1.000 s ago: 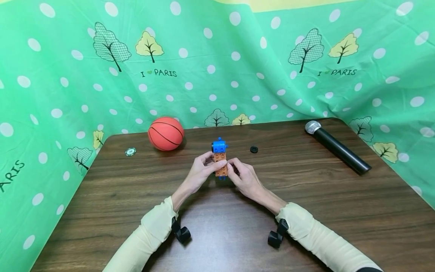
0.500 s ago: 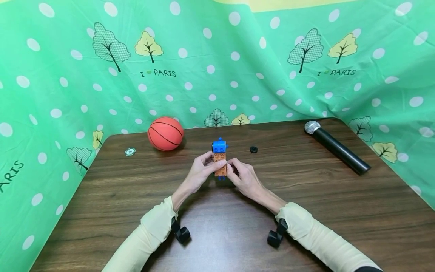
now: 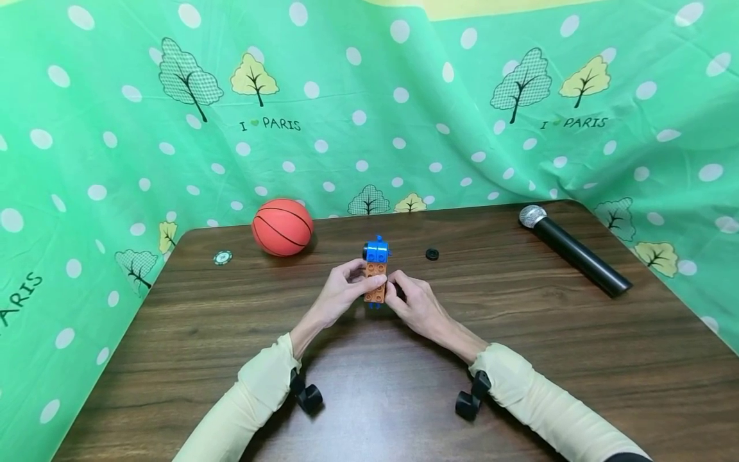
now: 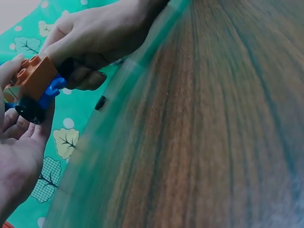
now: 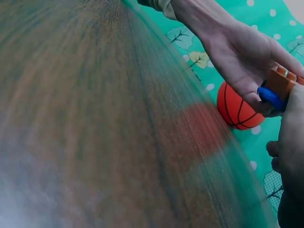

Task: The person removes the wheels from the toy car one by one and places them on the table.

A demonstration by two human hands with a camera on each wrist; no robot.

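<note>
A toy car [image 3: 376,294] of building blocks, with an orange studded body and blue end part, is held above the table. My left hand [image 3: 339,294] grips its body from the left, thumb across the studs. On the right side, my right hand [image 3: 420,309] pinches a black wheel [image 4: 66,70] against the car, as the left wrist view shows. Another black wheel [image 4: 30,110] sits on the car near the left palm. The right wrist view shows the orange body [image 5: 280,84] and a blue part [image 5: 271,98]; the right hand hides much of it.
A loose black wheel [image 3: 432,255] lies on the wooden table [image 3: 190,359] behind the hands. A red basketball [image 3: 282,227] and a poker chip [image 3: 222,258] are at the back left. At the right lies a black microphone [image 3: 574,250]. A green curtain [image 3: 358,154] hangs behind.
The toy car has tilted slightly, its blue end leaning a little to the right. Both hands keep nearly the same place and hold.
</note>
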